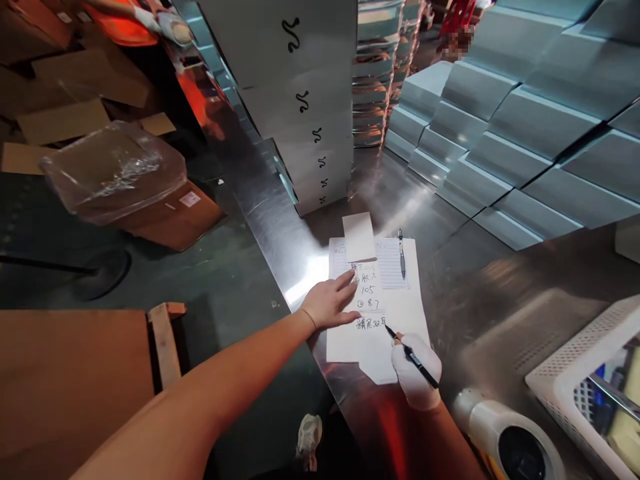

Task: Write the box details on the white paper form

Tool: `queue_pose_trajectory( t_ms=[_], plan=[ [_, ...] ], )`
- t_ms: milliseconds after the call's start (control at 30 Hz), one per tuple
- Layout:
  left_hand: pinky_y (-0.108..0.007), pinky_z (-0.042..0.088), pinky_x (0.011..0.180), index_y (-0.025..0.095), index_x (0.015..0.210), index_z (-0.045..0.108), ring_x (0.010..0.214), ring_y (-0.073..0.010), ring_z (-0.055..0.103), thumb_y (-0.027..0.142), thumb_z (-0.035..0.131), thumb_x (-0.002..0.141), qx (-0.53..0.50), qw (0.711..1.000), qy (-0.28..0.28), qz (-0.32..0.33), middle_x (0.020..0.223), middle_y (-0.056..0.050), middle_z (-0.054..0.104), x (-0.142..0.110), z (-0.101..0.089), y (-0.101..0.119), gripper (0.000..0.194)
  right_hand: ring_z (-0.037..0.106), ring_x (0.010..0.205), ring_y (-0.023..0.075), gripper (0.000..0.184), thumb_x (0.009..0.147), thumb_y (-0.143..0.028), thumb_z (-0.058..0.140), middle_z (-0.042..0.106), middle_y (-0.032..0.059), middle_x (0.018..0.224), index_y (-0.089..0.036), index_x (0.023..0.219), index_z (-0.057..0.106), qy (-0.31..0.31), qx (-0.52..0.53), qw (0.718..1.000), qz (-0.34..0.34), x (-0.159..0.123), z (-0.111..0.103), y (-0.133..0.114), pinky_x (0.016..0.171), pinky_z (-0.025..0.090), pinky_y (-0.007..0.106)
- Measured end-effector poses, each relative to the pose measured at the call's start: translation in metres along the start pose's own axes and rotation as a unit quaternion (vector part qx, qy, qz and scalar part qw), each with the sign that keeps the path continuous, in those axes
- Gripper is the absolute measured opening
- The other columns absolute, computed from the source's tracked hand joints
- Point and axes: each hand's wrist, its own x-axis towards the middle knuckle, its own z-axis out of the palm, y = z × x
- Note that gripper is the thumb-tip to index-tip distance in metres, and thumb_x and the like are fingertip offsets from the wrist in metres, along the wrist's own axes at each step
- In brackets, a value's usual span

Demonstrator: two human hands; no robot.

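Note:
My left hand (334, 301) lies with fingers spread on white paper sheets (345, 343) at the edge of a shiny metal table. In my right hand (419, 370), which wears a white glove, a black pen (417, 363) is gripped. Its tip touches the paper at the end of a handwritten line. Above that line are more handwritten characters and numbers. A small blank pad (359, 237) covers the top of the sheets. To its right, a second pen (402, 255) rests on a lined slip (393, 267).
Tall white boxes (300, 113) with black marks stand behind the papers. Stacked pale boxes (500, 133) fill the table's right. A tape roll (520, 443) and white plastic basket (560, 360) sit near right. Cartons (165, 213) stand on the floor at left; a person (130, 23) works beyond.

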Motion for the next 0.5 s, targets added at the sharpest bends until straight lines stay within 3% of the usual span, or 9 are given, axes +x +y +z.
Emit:
queue_pose_trajectory(
  t_ms=[267, 500],
  plan=[
    [-0.053, 0.065, 0.089, 0.018, 0.153, 0.062, 0.114, -0.0395, 0.075, 0.068, 0.068, 0.095, 0.008, 1.0, 0.009, 0.007, 0.171, -0.018, 0.046, -0.0013, -0.0012, 0.0015, 0.077, 0.077, 0.071, 0.0158, 0.018, 0.095, -0.021, 0.058, 0.08, 0.0013, 0.081, -0.023, 0.081, 0.068, -0.002, 0.028, 1.0, 0.003, -0.0006, 0.0036, 0.001, 0.067, 0.062, 0.023],
    [-0.053, 0.065, 0.09, 0.02, 0.153, 0.062, 0.115, -0.0374, 0.076, 0.071, 0.069, 0.093, 0.014, 1.0, 0.0, 0.003, 0.171, -0.018, 0.046, -0.0008, -0.0009, 0.0007, 0.079, 0.074, 0.065, 0.0183, 0.022, 0.095, -0.024, 0.057, 0.078, 0.0033, 0.076, -0.021, 0.078, 0.072, 0.02, 0.021, 0.999, 0.04, 0.0017, -0.0028, -0.0039, 0.061, 0.061, 0.025]
  ],
)
